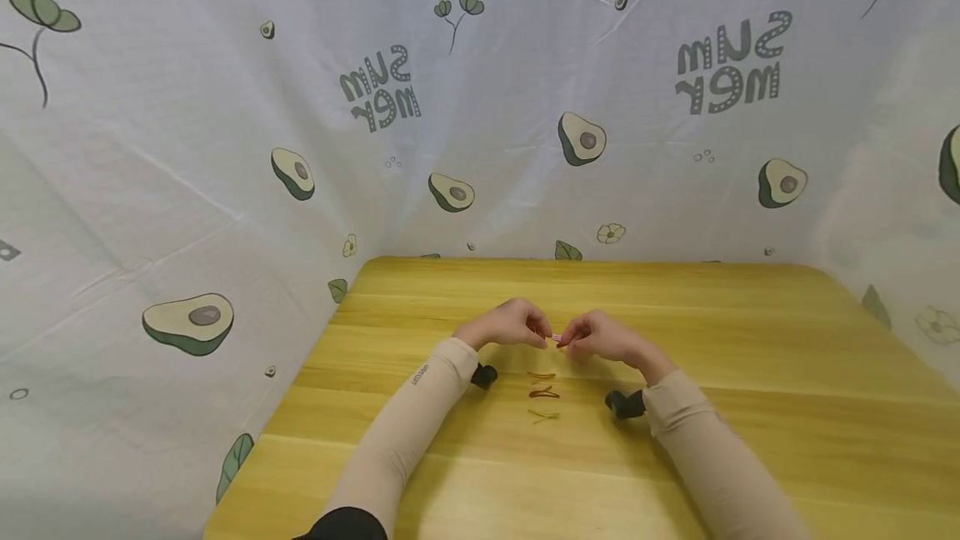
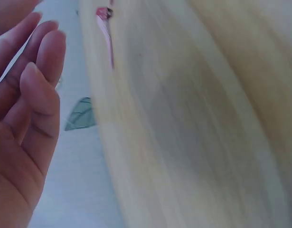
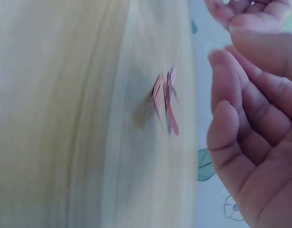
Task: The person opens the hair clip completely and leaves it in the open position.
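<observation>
My left hand and right hand face each other over the middle of the table, fingertips a short way apart. Between them lies a small pink-and-white piece. In the right wrist view, folded thin pink strips lie on the table beyond the right fingers, away from the thumb. The left wrist view has a pink strip with a red end, off the left fingers. Fingers of both hands are loosely bent, nothing seen between them and the thumb.
Nearer me, thin folded strips lie in a column: orange, red and green. Black wrist cameras hang below both wrists. A white avocado-print cloth hangs behind the wood-grain table.
</observation>
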A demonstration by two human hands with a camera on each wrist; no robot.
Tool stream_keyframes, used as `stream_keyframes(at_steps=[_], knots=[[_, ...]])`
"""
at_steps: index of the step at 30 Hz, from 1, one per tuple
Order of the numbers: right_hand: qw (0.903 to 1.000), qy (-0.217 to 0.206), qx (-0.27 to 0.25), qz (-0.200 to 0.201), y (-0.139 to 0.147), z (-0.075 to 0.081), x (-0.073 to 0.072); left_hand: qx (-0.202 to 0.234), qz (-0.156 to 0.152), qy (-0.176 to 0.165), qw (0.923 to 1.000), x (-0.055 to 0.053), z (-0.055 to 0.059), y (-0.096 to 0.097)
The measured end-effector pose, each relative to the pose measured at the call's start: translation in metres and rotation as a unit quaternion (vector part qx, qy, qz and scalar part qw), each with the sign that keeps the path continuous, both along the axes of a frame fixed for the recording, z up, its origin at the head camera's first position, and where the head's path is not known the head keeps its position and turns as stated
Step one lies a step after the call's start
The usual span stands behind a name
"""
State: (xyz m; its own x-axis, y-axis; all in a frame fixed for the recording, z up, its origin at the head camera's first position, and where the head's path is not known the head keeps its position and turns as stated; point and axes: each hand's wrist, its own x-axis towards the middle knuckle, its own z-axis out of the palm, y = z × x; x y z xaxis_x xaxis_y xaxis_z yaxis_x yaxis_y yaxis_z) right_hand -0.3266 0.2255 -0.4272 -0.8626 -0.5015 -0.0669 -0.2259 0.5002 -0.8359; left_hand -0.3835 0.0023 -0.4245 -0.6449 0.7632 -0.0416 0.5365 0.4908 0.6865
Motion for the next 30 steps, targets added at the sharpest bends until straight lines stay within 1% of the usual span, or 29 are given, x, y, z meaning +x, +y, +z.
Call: stream_keyframes(at_steps=[4,6,8,13,18,22,24,30], knots=[[0.9991,0.000,0.013,-0.040,0.000,-0.002,-0.009,-0.009,0.031,-0.006,0.9995,-0.015,-0.006,0.003],[0.9980,0.002,0.024,-0.058,-0.001,-0.004,-0.013,-0.015,0.045,-0.009,0.9988,-0.019,-0.008,0.004],[0.9970,0.007,0.036,-0.068,-0.001,-0.006,-0.017,-0.019,0.060,-0.014,0.9979,-0.022,-0.011,0.005],[0.9940,0.011,0.063,-0.089,-0.001,-0.010,-0.026,-0.024,0.080,-0.022,0.9963,-0.027,-0.018,0.008],[0.9923,0.010,0.071,-0.102,-0.001,-0.016,-0.032,-0.035,0.093,-0.018,0.9949,-0.032,-0.022,0.014],[0.9909,0.020,0.077,-0.109,-0.003,-0.020,-0.035,-0.050,0.094,-0.008,0.9943,-0.035,-0.023,0.020],[0.9900,0.024,0.080,-0.114,-0.004,-0.022,-0.037,-0.054,0.099,-0.009,0.9936,-0.035,-0.023,0.022],[0.9891,0.024,0.079,-0.123,-0.009,-0.025,-0.038,-0.069,0.114,-0.003,0.9911,-0.031,-0.020,0.025]])
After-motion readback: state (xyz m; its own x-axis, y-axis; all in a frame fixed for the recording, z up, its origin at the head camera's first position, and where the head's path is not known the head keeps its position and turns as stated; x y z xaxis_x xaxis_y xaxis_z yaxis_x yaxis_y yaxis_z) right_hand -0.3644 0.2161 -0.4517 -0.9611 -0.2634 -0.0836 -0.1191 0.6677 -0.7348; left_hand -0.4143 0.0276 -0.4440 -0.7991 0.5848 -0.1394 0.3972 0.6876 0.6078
